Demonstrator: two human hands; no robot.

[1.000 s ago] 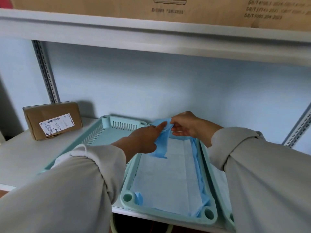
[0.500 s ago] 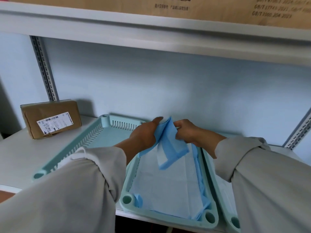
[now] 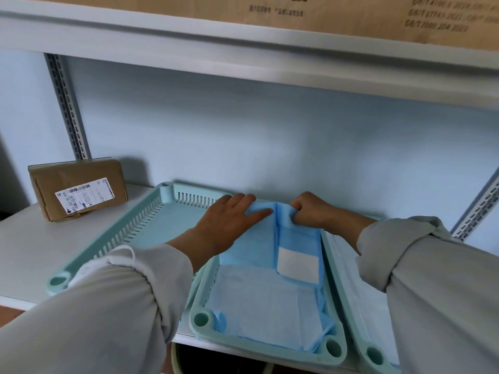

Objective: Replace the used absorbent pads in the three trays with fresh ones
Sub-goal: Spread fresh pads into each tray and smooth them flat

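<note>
Three pale green trays stand side by side on a white shelf. The left tray [image 3: 151, 228] has no pad in it. The middle tray [image 3: 267, 354] holds a blue absorbent pad [image 3: 259, 300], white side up, with its far end folded over. My left hand [image 3: 229, 220] lies on the pad's far left corner with straight fingers. My right hand [image 3: 310, 211] grips the folded far edge of the pad. The right tray [image 3: 375, 354] is mostly hidden under my right sleeve; a white pad shows inside it.
A brown parcel [image 3: 78, 190] with a label leans against the back wall at the left. An upper shelf [image 3: 243, 49] with a cardboard box hangs overhead. Perforated metal uprights stand at the far left and right. The shelf's front edge runs under the trays.
The pad's far end, which both hands held raised, has come down towards the tray's back wall. My left hand has flattened onto it, and my right hand keeps its hold on the fold.
</note>
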